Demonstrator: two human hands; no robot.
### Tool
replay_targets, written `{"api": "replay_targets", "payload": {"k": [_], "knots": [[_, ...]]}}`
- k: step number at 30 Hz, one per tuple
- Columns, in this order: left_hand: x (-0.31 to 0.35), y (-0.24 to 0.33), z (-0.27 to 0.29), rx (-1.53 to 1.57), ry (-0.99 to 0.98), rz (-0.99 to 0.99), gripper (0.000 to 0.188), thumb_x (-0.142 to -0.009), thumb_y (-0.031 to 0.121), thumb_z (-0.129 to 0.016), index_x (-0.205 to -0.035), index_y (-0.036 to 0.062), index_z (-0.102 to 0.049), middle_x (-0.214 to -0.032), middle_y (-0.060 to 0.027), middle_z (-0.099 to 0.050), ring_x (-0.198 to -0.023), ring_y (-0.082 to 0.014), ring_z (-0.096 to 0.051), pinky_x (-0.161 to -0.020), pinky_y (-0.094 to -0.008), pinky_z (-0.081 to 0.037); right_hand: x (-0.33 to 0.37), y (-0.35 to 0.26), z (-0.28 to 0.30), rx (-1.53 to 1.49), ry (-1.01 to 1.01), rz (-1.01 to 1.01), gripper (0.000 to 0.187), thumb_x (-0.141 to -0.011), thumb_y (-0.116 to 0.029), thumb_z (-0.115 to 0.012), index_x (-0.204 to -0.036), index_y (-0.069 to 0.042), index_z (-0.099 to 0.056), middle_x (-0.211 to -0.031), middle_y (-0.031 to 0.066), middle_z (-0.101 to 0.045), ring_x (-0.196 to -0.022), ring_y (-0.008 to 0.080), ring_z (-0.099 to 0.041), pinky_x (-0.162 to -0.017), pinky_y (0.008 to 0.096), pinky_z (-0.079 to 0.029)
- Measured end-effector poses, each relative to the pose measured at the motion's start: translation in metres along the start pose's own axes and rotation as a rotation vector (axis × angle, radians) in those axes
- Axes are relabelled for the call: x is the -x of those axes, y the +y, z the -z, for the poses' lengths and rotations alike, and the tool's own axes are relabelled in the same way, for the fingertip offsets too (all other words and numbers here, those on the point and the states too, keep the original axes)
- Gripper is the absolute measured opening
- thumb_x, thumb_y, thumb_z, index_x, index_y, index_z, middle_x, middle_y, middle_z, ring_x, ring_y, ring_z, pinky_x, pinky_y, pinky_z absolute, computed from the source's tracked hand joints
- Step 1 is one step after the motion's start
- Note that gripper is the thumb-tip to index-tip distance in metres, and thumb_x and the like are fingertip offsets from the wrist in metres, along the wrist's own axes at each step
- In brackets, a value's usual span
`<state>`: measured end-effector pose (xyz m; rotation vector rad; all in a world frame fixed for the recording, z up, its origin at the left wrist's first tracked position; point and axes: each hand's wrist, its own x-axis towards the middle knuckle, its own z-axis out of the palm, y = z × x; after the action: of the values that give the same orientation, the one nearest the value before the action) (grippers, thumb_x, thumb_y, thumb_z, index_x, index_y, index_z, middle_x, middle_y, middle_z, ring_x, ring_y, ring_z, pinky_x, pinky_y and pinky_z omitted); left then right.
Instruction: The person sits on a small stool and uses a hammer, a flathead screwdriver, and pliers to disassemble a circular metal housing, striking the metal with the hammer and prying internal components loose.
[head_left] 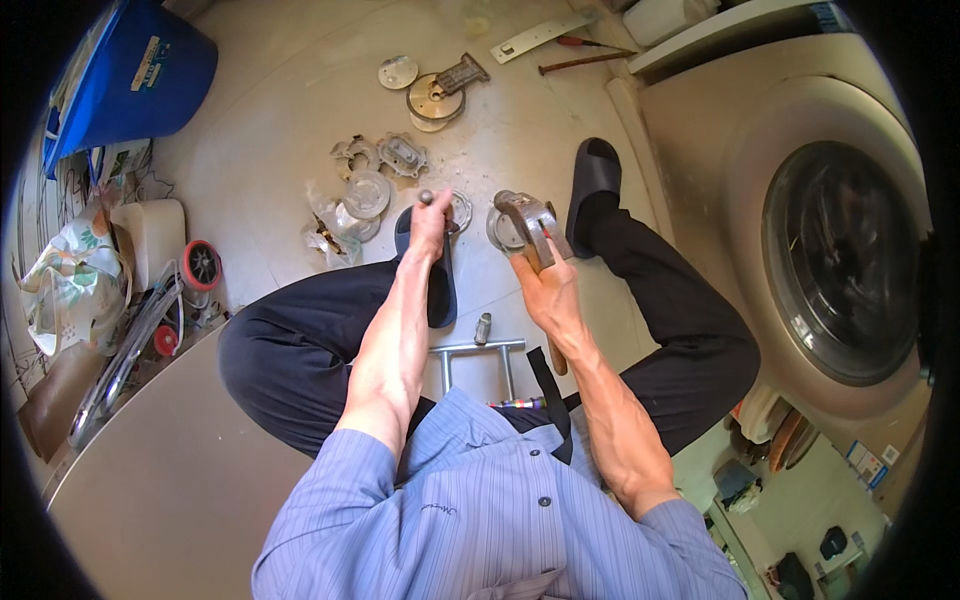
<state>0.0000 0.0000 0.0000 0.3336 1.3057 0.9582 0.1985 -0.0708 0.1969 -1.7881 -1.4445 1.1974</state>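
My left hand [432, 228] is closed around a metal rod, perhaps a chisel or punch, whose rounded end [426, 197] points up. Just right of those fingers lies a round, scalloped metal part [461, 211], partly hidden by the hand. In my right hand [551, 292] is a hammer with a worn metal head [526, 216] and a wooden handle [559, 361] that runs back under the wrist. The hammer head hangs over another round metal part [503, 232] and hides some of it. What the rod's lower end touches is hidden.
Several flanged metal pieces [403, 156] and a pale disc [367, 194] lie ahead-left. Farther off are a brass-coloured disc [428, 97] and a screwdriver [580, 42]. A washing machine [735, 200] stands right, a blue tub [160, 80] far left. A metal stool frame [478, 348] lies between my legs.
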Motion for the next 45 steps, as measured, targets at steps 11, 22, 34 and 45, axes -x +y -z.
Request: {"api": "replay_targets", "payload": {"k": [11,22,34,45], "knots": [[0.0,0.031,-0.013,0.226,0.098,-0.096,0.038,-0.102,0.03,-0.064,-0.071,0.0165,-0.048,-0.061,0.003,-0.044,-0.054,-0.0108,-0.041,-0.051,-0.0286,-0.034,-0.004,0.015,-0.002,-0.05,0.06,-0.072,0.021,-0.095,-0.019,-0.064,-0.109,-0.002,-0.063,-0.067,0.0178,-0.059,-0.055,0.0271,-0.056,-0.055,0.0411,-0.046],[0.007,0.004,-0.021,-0.001,0.022,-0.157,0.049,-0.099,0.04,-0.068,-0.063,0.0142,-0.045,-0.059,0.0017,-0.04,-0.055,-0.0135,-0.038,-0.057,-0.0328,-0.035,-0.007,0.016,0.0,-0.062,0.025,-0.14,0.026,-0.095,-0.021,-0.065,-0.112,-0.001,-0.063,-0.079,0.0204,-0.064,-0.067,0.0329,-0.061,-0.065,0.0426,-0.05],[0.008,-0.009,-0.013,-0.021,-0.025,-0.194,0.045,-0.098,0.039,-0.07,-0.067,0.0109,-0.052,-0.062,0.0031,-0.044,-0.059,-0.0107,-0.038,-0.057,-0.0305,-0.033,-0.007,0.019,-0.003,-0.059,0.032,-0.077,0.025,-0.096,-0.021,-0.063,-0.111,-0.001,-0.062,-0.074,0.0194,-0.063,-0.063,0.0302,-0.06,-0.061,0.0414,-0.049],[0.009,-0.015,-0.017,0.046,0.021,-0.2,0.044,-0.099,0.039,-0.068,-0.068,0.0113,-0.052,-0.062,0.0015,-0.045,-0.059,-0.0134,-0.042,-0.06,-0.0317,-0.037,-0.009,0.014,-0.003,-0.01,0.006,-0.14,0.024,-0.095,-0.021,-0.062,-0.111,-0.002,-0.063,-0.067,0.018,-0.059,-0.056,0.0289,-0.055,-0.058,0.0412,-0.047]]}}
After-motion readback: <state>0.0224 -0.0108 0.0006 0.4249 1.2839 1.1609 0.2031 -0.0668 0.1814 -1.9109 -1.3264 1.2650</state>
